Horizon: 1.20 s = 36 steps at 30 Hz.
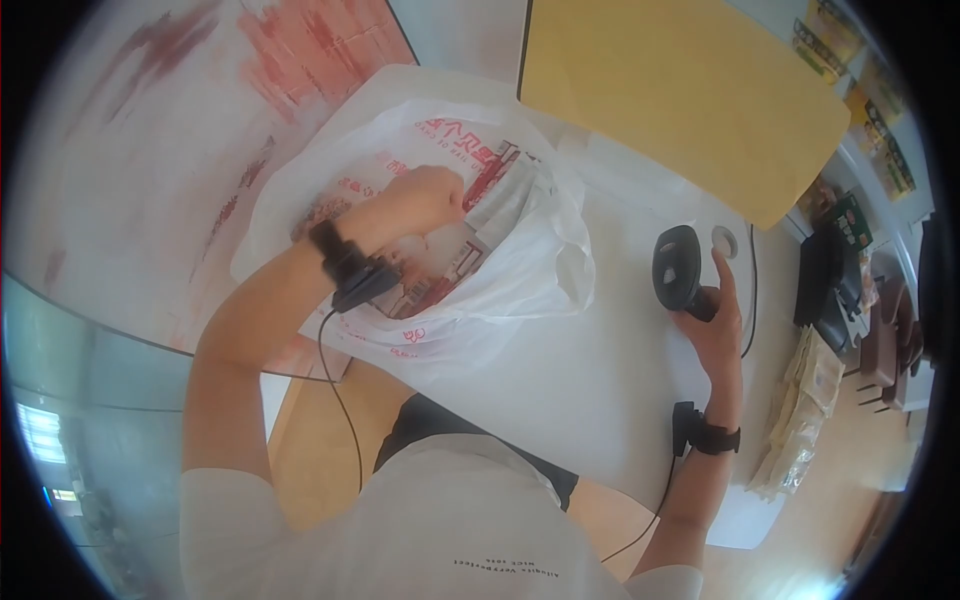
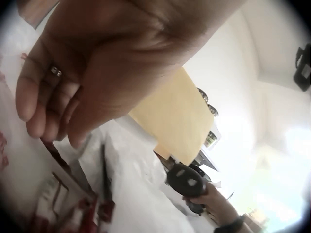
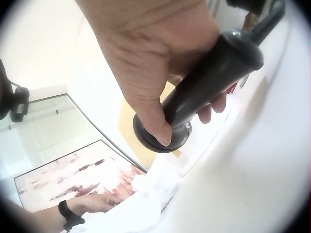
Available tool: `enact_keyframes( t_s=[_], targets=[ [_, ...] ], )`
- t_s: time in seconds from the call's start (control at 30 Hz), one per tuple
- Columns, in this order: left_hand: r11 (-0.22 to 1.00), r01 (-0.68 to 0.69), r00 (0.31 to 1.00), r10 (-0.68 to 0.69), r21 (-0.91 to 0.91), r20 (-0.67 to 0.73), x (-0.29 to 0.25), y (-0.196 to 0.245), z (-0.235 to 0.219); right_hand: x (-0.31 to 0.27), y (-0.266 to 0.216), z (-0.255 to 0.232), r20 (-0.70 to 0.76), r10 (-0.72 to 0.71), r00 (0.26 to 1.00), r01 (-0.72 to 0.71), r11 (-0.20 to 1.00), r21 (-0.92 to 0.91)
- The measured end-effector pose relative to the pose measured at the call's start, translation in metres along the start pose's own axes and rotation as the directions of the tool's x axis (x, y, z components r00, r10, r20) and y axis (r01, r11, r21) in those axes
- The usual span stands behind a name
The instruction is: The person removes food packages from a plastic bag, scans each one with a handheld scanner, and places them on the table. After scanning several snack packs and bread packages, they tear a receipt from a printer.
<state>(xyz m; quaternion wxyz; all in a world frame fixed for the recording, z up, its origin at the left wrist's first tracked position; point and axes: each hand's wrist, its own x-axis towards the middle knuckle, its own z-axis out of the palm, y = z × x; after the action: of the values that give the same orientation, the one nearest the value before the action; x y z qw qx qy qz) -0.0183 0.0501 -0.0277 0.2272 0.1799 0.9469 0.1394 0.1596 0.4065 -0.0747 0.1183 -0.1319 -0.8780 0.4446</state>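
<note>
A white plastic bag with red print lies spread on the table, its mouth gaping. Inside are red-and-white printed packages, one with a barcode. My left hand reaches in over them; in the left wrist view its fingers are loosely bent with nothing between them, above the packs. On the right, my right hand grips a black barcode scanner by its handle. The right wrist view shows the thumb along the scanner's handle and a cable leaving its end.
The white table carries the bag. A yellow board stands at the back, and a red-and-white painting leans at the left. Clear packets lie by the right edge, near shelves of packaged goods. A round white piece sits beside the scanner.
</note>
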Motion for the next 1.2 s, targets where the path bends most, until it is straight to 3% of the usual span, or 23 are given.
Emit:
enact_keyframes(
  t_s=[0.03, 0.07, 0.13, 0.37, 0.47, 0.53, 0.57, 0.63, 0.67, 0.73, 0.8, 0.93, 1.0, 1.13, 1.2],
  targets=[
    [0.992, -0.114, 0.966, 0.124, 0.057, -0.228, 0.019, -0.01, 0.005, 0.0, 0.0, 0.0, -0.007, -0.001, 1.0, 0.001, 1.0, 0.0],
    [0.991, -0.121, 0.964, 0.131, 0.059, -0.23, 0.037, -0.014, 0.008, 0.0, 0.001, 0.0, -0.007, -0.01, 1.0, 0.01, 1.0, 0.004],
    [0.993, 0.001, 0.964, 0.03, 0.116, -0.264, 0.07, -0.016, 0.013, 0.0, 0.001, -0.001, -0.016, -0.018, 1.0, 0.018, 1.0, 0.007],
    [0.996, 0.079, 0.991, -0.074, 0.039, -0.112, 0.107, -0.015, 0.012, 0.001, 0.003, 0.0, 0.0, -0.006, 1.0, 0.006, 0.999, 0.033],
    [0.99, 0.132, 0.98, -0.124, 0.042, -0.158, 0.101, -0.021, 0.004, 0.002, 0.006, 0.0, 0.004, -0.016, 1.0, 0.016, 0.999, 0.035],
    [0.975, 0.192, 0.978, -0.2, -0.111, -0.06, 0.087, -0.021, -0.012, 0.002, 0.007, -0.001, 0.002, -0.016, 1.0, 0.016, 0.999, 0.038],
    [0.976, 0.189, 0.979, -0.196, -0.105, -0.057, 0.08, -0.026, -0.018, 0.002, 0.005, -0.002, 0.016, -0.018, 1.0, 0.017, 0.999, 0.044],
    [0.922, 0.055, 0.998, -0.048, -0.383, 0.028, 0.061, -0.029, -0.027, 0.002, 0.004, -0.002, 0.022, -0.012, 1.0, 0.011, 0.999, 0.053],
    [0.924, 0.05, 0.999, -0.042, -0.378, 0.031, 0.048, -0.017, -0.028, 0.002, 0.003, -0.003, 0.025, -0.042, 0.999, 0.04, 0.997, 0.064],
    [0.709, -0.025, 1.0, 0.026, -0.705, -0.009, 0.014, 0.012, -0.025, 0.001, 0.0, -0.004, 0.02, -0.065, 0.998, 0.064, 0.996, 0.07],
    [0.684, -0.013, 1.0, 0.029, -0.729, 0.01, -0.007, 0.045, -0.017, -0.001, -0.005, -0.007, 0.01, -0.095, 0.995, 0.094, 0.993, 0.076],
    [0.66, -0.096, 0.987, 0.16, -0.745, 0.015, -0.017, 0.079, 0.008, -0.004, -0.012, -0.01, -0.064, -0.132, 0.989, 0.14, 0.978, 0.152],
    [0.674, -0.135, 0.986, 0.161, -0.726, -0.033, -0.021, 0.101, 0.016, -0.007, -0.017, -0.013, -0.104, -0.236, 0.966, 0.252, 0.949, 0.188],
    [0.708, -0.281, 0.957, 0.26, -0.648, -0.13, -0.006, 0.116, 0.042, -0.016, -0.023, -0.016, -0.151, -0.202, 0.968, 0.239, 0.925, 0.294],
    [0.699, -0.287, 0.954, 0.268, -0.655, -0.131, -0.004, 0.126, 0.048, -0.02, -0.025, -0.019, -0.118, -0.164, 0.979, 0.194, 0.931, 0.31]
  ],
)
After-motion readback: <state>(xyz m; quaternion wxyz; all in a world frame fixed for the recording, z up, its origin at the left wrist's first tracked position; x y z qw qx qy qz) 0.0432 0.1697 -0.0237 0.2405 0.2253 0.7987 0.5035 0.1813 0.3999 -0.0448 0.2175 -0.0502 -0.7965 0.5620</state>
